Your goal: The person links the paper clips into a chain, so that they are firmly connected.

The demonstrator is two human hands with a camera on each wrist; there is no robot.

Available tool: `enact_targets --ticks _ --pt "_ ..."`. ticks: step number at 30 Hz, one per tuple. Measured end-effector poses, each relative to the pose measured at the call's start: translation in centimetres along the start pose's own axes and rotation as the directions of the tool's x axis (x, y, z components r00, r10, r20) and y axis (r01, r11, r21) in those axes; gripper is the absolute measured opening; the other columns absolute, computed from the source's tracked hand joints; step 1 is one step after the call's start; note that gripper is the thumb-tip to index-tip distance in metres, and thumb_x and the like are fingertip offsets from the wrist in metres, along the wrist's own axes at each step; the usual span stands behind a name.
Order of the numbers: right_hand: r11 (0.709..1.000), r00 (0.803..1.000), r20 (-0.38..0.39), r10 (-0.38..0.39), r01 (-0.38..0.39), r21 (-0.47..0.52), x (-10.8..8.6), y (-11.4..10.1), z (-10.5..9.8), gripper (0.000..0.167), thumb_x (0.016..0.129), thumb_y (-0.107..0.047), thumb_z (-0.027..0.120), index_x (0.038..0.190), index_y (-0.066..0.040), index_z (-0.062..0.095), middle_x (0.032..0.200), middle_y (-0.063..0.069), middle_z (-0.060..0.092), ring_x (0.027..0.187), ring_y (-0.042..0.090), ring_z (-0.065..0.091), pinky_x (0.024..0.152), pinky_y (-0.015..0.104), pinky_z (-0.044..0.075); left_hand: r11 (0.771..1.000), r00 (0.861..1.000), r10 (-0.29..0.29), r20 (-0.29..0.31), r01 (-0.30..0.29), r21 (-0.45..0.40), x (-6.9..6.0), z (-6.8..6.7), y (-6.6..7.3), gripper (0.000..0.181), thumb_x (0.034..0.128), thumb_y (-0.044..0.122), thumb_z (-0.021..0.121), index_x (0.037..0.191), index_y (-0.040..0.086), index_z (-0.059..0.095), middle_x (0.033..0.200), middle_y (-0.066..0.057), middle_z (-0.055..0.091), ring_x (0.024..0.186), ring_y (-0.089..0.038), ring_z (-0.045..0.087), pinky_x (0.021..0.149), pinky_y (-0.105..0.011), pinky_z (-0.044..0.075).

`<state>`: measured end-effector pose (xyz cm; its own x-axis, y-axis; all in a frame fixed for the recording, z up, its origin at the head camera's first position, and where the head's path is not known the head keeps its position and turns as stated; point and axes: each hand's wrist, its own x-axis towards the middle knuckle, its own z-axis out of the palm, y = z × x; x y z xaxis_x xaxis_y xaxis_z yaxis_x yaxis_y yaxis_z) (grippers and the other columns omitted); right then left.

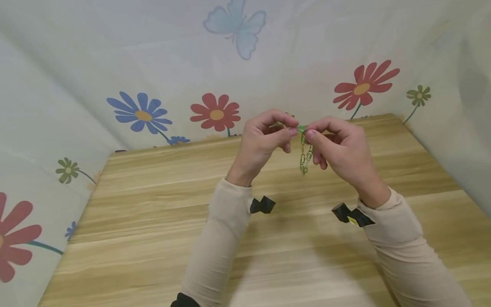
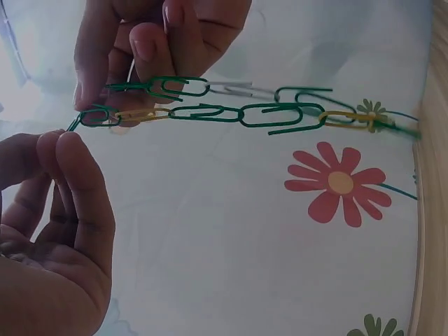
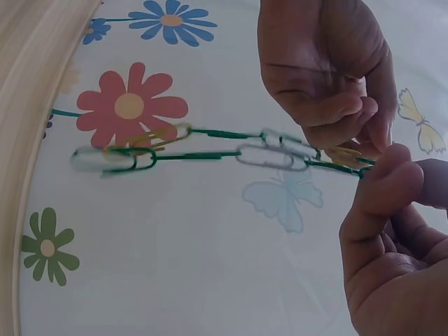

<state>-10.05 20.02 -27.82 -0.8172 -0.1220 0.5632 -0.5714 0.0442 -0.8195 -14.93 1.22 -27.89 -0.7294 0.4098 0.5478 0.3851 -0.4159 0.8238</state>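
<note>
A chain of linked paper clips (image 1: 302,157) hangs in a loop below my fingertips, above the far part of the table. Its clips are green, yellow and white, as the left wrist view shows. My left hand (image 1: 264,138) pinches a green paper clip (image 2: 73,122) at one end between thumb and forefinger. Close beside it, my right hand (image 1: 343,147) pinches green clip wire (image 3: 365,172) at the other end. The fingertips of both hands nearly meet, and they partly hide the held clips. In the right wrist view the hanging bottom of the loop is blurred.
Below the hands lies a wood-grain table (image 1: 153,213). A pale cloth wall (image 1: 172,55) printed with flowers and butterflies stands behind it and along its sides. Small black cameras (image 1: 263,205) sit at both wrists, over beige sleeves (image 1: 218,238).
</note>
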Motion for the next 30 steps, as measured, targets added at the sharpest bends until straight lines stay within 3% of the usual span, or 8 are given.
enact_targets --ticks 4,7,9,13,16,20,26,30 --pt "1.0 1.0 -0.007 -0.012 0.012 0.013 0.1 -0.2 -0.1 0.007 0.096 0.005 0.062 0.094 0.01 0.068 0.063 0.016 0.055 0.044 0.018 0.049 0.039 0.023 0.042 0.999 1.0 -0.03 0.002 0.03 0.019 0.0 0.2 -0.1 0.014 0.0937 -0.006 0.062 0.107 -0.008 0.065 0.098 -0.009 0.065 0.077 -0.022 0.06 0.075 -0.036 0.056" --pt "1.0 1.0 -0.013 -0.008 0.008 0.001 0.0 -0.3 -0.1 0.008 0.096 0.004 0.063 0.093 0.009 0.067 0.061 0.015 0.054 0.044 0.017 0.048 0.039 0.023 0.04 0.993 0.993 -0.115 0.031 0.115 0.024 0.1 0.5 -0.2 0.021 0.1006 0.005 0.056 0.117 -0.007 0.061 0.107 -0.012 0.064 0.093 -0.024 0.063 0.091 -0.041 0.054" --pt "1.0 1.0 -0.015 -0.01 0.009 -0.028 0.0 -0.4 -0.1 0.008 0.096 0.004 0.063 0.092 0.009 0.067 0.06 0.015 0.054 0.043 0.017 0.047 0.038 0.023 0.039 0.983 0.981 -0.185 0.055 0.185 0.0 0.2 0.7 -0.4 0.028 0.1054 0.012 0.049 0.123 -0.008 0.057 0.112 -0.012 0.062 0.092 -0.025 0.064 0.093 -0.04 0.053" --pt "0.995 1.0 -0.018 -0.025 0.023 -0.099 0.0 -0.5 -0.2 0.008 0.095 0.004 0.063 0.09 0.006 0.068 0.059 0.013 0.054 0.042 0.016 0.046 0.037 0.023 0.037 0.941 0.947 -0.302 0.106 0.314 -0.123 0.3 1.1 -0.5 0.033 0.1099 0.02 0.039 0.123 -0.007 0.054 0.097 -0.01 0.059 0.064 -0.019 0.053 0.068 -0.03 0.054" --pt "0.989 0.999 -0.011 -0.043 0.041 -0.139 0.0 -0.6 -0.4 0.007 0.095 0.003 0.063 0.091 0.005 0.069 0.058 0.012 0.054 0.042 0.015 0.045 0.037 0.023 0.037 0.914 0.93 -0.346 0.121 0.363 -0.178 0.3 1.3 -0.2 0.028 0.1097 0.019 0.04 0.121 -0.003 0.055 0.079 -0.006 0.049 0.049 -0.011 0.032 0.046 -0.021 0.036" --pt "0.985 0.999 -0.019 -0.045 0.041 -0.165 -0.1 -0.9 -0.9 0.007 0.094 0.003 0.062 0.092 0.007 0.068 0.056 0.011 0.052 0.042 0.015 0.045 0.038 0.023 0.038 0.925 0.928 -0.356 0.11 0.366 -0.1 0.2 1.3 0.3 0.022 0.1074 0.016 0.046 0.119 0.0 0.058 0.068 -0.003 0.039 0.045 -0.009 0.018 0.041 -0.022 0.014" --pt "0.983 0.999 -0.027 -0.017 0.012 -0.184 -0.1 -1.0 -1.2 0.007 0.095 0.001 0.062 0.092 0.006 0.067 0.058 0.011 0.053 0.043 0.017 0.047 0.04 0.024 0.04 0.947 0.944 -0.319 0.082 0.313 0.074 0.0 0.9 0.6 0.011 0.1011 0.013 0.057 0.101 0.004 0.063 0.07 -0.004 0.043 0.049 -0.015 0.024 0.044 -0.026 0.021" --pt "0.999 1.0 0.009 0.026 -0.026 -0.037 0.1 -1.0 -1.4 0.007 0.097 0.002 0.062 0.096 0.005 0.068 0.07 0.014 0.06 0.047 0.02 0.05 0.042 0.026 0.043 0.966 0.972 -0.235 0.023 0.23 0.118 0.0 0.5 0.8 0.011 0.0983 0.011 0.061 0.096 0.001 0.064 0.075 -0.005 0.047 0.05 -0.016 0.029 0.045 -0.026 0.026"
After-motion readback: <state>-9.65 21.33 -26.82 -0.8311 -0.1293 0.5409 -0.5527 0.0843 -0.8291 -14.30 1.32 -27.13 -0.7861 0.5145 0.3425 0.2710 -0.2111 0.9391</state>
